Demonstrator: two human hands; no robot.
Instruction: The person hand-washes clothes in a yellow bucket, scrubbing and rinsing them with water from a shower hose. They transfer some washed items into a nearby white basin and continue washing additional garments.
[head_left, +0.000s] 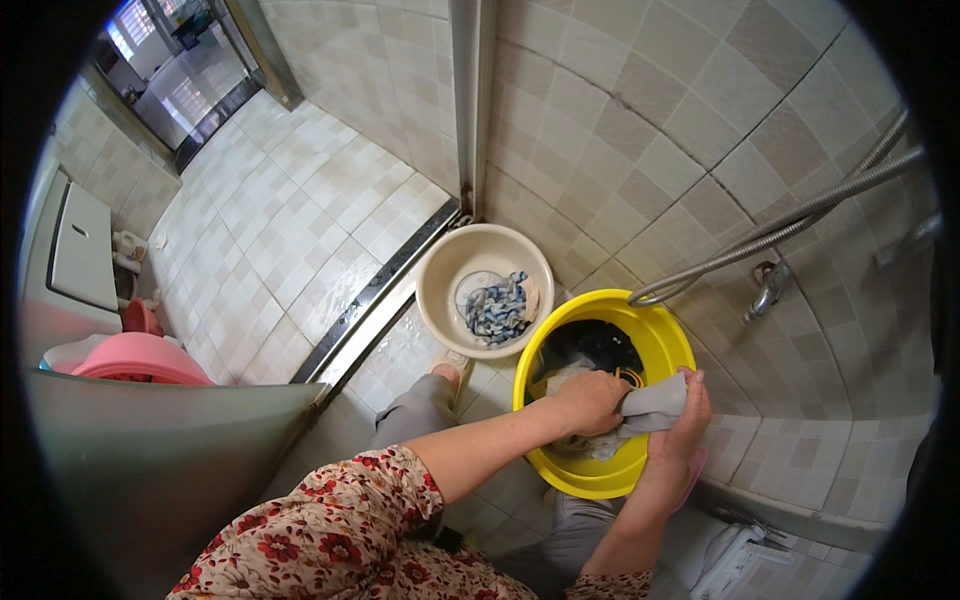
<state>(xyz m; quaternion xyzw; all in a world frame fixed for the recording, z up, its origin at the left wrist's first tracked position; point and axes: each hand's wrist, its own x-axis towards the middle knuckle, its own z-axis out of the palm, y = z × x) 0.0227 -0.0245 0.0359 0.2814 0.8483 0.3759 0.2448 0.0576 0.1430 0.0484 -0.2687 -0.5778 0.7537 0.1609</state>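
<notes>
A yellow plastic tub (679, 337) stands in front of me with wet clothes, some dark (596, 345) and some pale (570, 371), inside it. My left hand (592, 401) grips a light grey cloth (656, 405) over the tub; its fingertips are partly hidden. At the tub's right rim, my right hand (690, 412) holds the other end of that cloth, which stretches between both hands. Beyond the tub's left side sits a beige basin (431, 300) with a crumpled blue and white patterned cloth (499, 309) in it.
Metal shower hoses (787, 221) hang down to the tub's rim beside a wall tap (766, 292). A raised sill (375, 289) crosses the tiled floor at left. Pink basins (142, 358) stand behind a glass panel (172, 435). A white rack-like object (739, 562) lies lower right.
</notes>
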